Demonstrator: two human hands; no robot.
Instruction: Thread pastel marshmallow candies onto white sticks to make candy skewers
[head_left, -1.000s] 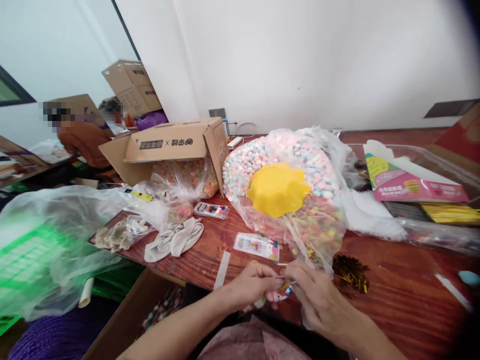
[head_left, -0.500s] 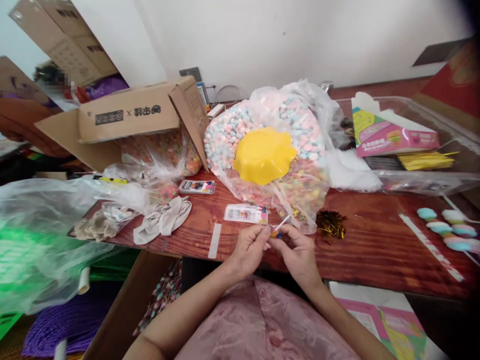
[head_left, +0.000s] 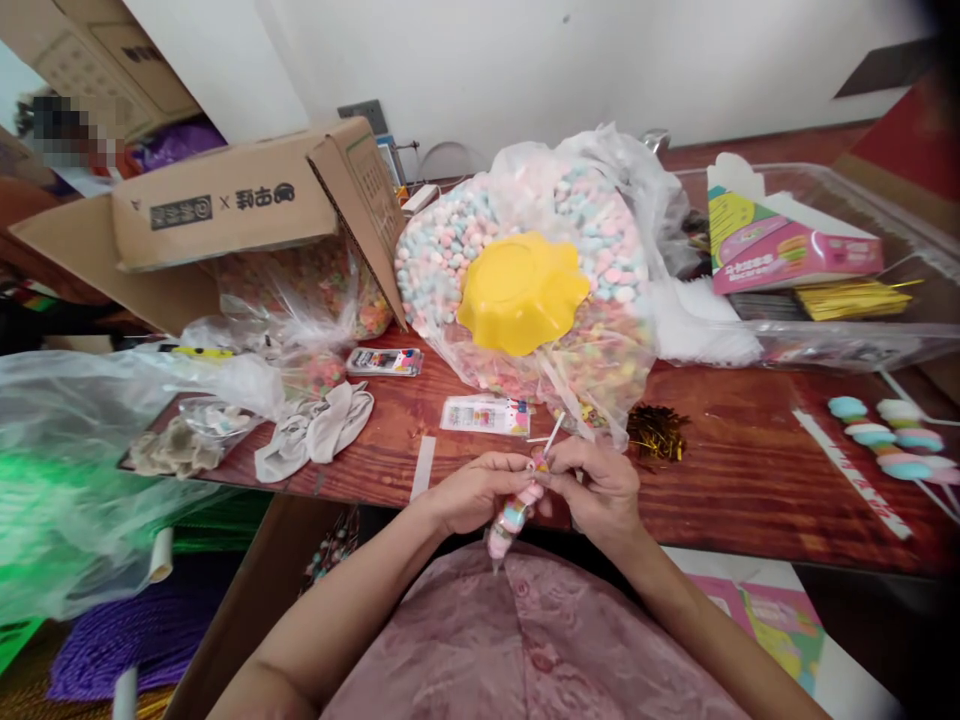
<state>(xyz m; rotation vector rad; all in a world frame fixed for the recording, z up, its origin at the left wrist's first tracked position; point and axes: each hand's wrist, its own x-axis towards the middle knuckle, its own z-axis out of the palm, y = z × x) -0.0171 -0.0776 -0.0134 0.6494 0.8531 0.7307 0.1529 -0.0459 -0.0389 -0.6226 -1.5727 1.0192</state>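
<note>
A wrapped marshmallow skewer (head_left: pixel 513 515), pink, blue and white, slants between my hands at the table's front edge. Its lower end points towards my body, and its white stick (head_left: pixel 554 434) sticks up past my fingers. My left hand (head_left: pixel 480 490) is closed around the wrapper's gathered neck, thumb and fingers pinching. Fingertips of my right hand (head_left: pixel 600 490) pinch the same neck beside the stick. Whether a tie sits between the fingertips is hidden. Just beyond lies a flat printed packet (head_left: pixel 485 415); to the right is a small heap of gold twist ties (head_left: pixel 658 432).
A yellow scalloped bowl (head_left: pixel 523 292) rests upside down on a big bag of marshmallows (head_left: pixel 442 250). An open carton (head_left: pixel 232 210) and grey cloth (head_left: pixel 315 432) are left. A clear tray (head_left: pixel 840 340) and several marshmallow skewers (head_left: pixel 889 435) are right. A person is at far left.
The skewer's body has swung into sight below my hands, pointing towards me. My right hand has turned and risen slightly, and the view has shifted a little.
</note>
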